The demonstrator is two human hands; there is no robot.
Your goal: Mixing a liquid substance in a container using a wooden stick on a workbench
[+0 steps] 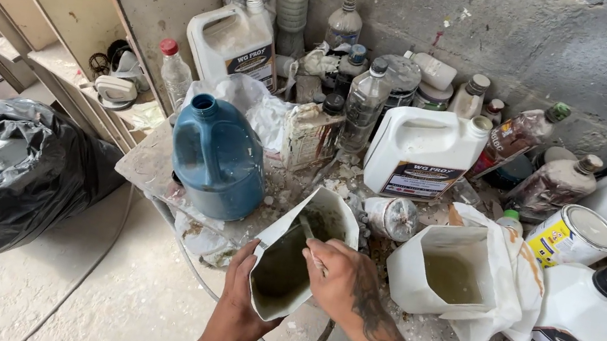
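We see a white plastic jug with its top cut away (293, 264), holding murky greenish liquid, at the near edge of a cluttered workbench (155, 161). The left hand (240, 301) wraps its fingers around the jug's lower wall. The right hand (341, 279) pinches a thin stick (307, 234) dipped inside. A blue plastic jug (218, 157) stands left; another cut white jug (443, 274) sits right.
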